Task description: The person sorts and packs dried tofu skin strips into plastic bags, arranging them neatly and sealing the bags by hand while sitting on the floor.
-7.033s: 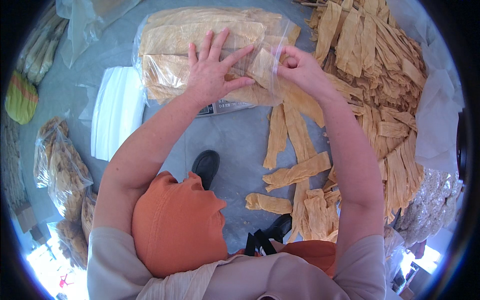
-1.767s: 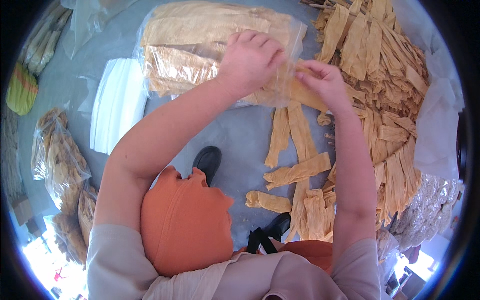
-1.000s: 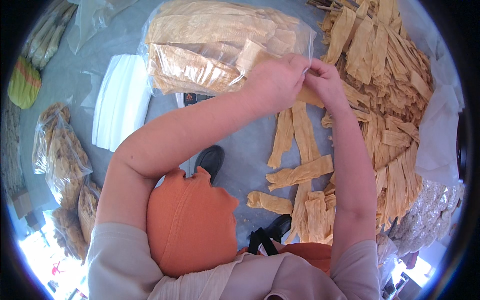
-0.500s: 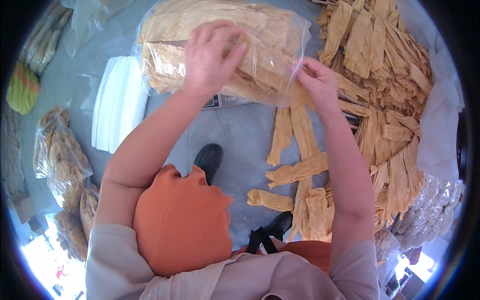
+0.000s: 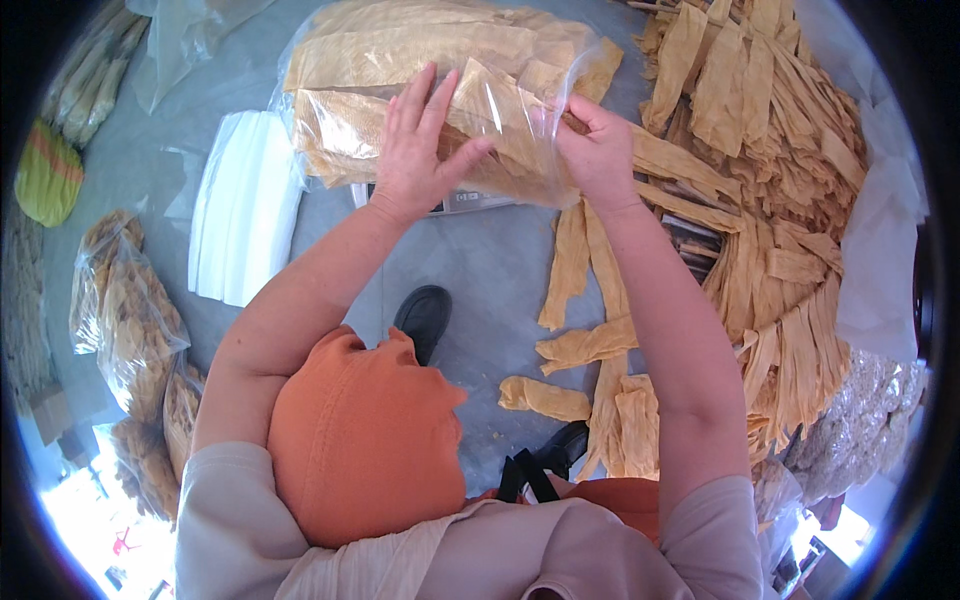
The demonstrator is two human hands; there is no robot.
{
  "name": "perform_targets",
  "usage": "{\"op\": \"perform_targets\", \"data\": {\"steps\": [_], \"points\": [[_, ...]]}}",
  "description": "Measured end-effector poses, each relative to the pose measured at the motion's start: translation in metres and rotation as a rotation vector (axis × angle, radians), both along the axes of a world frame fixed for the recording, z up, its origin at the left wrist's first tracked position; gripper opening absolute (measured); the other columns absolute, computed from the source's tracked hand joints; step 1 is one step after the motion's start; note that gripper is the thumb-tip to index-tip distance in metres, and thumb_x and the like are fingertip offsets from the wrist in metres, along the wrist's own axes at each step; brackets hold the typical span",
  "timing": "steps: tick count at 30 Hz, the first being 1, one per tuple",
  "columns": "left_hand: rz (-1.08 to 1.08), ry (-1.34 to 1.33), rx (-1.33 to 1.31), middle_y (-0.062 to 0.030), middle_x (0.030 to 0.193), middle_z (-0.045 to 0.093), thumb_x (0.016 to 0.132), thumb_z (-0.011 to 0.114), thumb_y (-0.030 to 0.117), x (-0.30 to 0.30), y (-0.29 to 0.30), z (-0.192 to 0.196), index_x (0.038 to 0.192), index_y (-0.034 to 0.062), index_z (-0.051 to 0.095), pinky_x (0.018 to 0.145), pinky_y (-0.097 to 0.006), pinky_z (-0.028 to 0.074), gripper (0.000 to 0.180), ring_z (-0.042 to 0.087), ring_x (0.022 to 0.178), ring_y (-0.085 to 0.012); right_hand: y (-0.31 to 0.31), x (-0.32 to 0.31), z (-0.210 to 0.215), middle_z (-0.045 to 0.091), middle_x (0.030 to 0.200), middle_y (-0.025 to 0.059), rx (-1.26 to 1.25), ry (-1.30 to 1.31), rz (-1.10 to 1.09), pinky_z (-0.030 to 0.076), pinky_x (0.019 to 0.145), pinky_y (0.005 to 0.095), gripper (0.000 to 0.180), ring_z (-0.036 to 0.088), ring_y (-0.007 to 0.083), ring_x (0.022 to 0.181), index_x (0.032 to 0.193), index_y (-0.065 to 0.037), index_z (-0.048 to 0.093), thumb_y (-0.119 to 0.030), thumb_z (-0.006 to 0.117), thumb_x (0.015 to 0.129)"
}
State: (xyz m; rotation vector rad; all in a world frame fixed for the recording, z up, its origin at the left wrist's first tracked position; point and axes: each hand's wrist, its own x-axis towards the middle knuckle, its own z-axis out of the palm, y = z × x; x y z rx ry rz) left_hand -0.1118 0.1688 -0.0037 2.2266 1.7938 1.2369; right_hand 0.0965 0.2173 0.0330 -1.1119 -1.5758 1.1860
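Note:
A large clear plastic bag (image 5: 345,120) lies across the top of the view, filled with flat, wrinkled tan strips that look like dried tofu skin. My left hand (image 5: 415,165) rests on the bag's near side, fingers spread and thumb out to the right. At the bag's right end, my right hand (image 5: 598,150) is closed on the plastic edge, pinching it between thumb and fingers. Part of a scale (image 5: 465,200) shows from under the bag; the rest of it is covered. A tan strip (image 5: 598,75) sticks out beyond the bag's right edge.
A big heap of tan strips (image 5: 780,130) fills the right side, with loose strips (image 5: 545,397) on the grey floor. White folded sheets (image 5: 240,210) lie left of the bag. Filled clear bags (image 5: 135,320) and a yellow-green sack (image 5: 48,175) stand farther left.
My right hand has shifted left, bringing the bag's right edge with it, and a strip beyond it now shows. My left hand has settled lower on the bag with its fingers spread.

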Motion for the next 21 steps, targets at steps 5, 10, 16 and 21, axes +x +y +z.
{"op": "perform_targets", "data": {"steps": [5, 10, 16, 21], "points": [[-0.086, -0.204, -0.026, -0.018, 0.143, 0.039, 0.088, 0.066, 0.028, -0.006, 0.003, -0.003, 0.133, 0.009, 0.053, 0.103, -0.039, 0.04, 0.05, 0.045, 0.127, -0.032, -0.009, 0.025, 0.014, 0.066, 0.101, -0.0009, -0.075, -0.155, 0.102, 0.046, 0.082, 0.0234, 0.026, 0.058, 0.0075, 0.091, 0.11, -0.002, 0.066, -0.011, 0.068, 0.086], [-0.112, -0.284, -0.022, -0.0167, 0.143, 0.04, 0.089, 0.066, 0.022, -0.001, 0.005, -0.008, 0.131, 0.0086, 0.055, 0.102, -0.037, 0.041, 0.046, 0.045, 0.128, -0.0303, -0.01, 0.037, 0.014, 0.063, 0.118, 0.003, -0.219, -0.063, 0.214, 0.043, 0.095, 0.0259, 0.043, 0.056, 0.01, 0.107, 0.128, -0.006, 0.059, -0.009, 0.067, 0.086], [-0.112, -0.272, -0.053, -0.0145, 0.144, 0.04, 0.088, 0.066, 0.021, -0.01, -0.001, 0.0, 0.132, 0.011, 0.054, 0.103, -0.037, 0.041, 0.047, 0.043, 0.13, -0.0295, 0.005, 0.022, 0.045, 0.053, 0.134, 0.0057, -0.285, -0.113, 0.48, 0.036, 0.105, 0.0281, 0.056, 0.048, 0.0118, 0.122, 0.139, -0.008, 0.047, -0.008, 0.063, 0.085], [-0.114, -0.259, -0.048, -0.014, 0.144, 0.04, 0.088, 0.067, 0.021, -0.009, 0.002, 0.004, 0.133, 0.0126, 0.054, 0.103, -0.037, 0.04, 0.048, 0.042, 0.131, -0.0293, 0.022, 0.019, 0.049, 0.051, 0.137, 0.0081, -0.399, 0.2, 0.556, 0.029, 0.11, 0.0288, 0.065, 0.046, 0.0154, 0.127, 0.141, -0.002, 0.042, -0.006, 0.063, 0.079]]}}
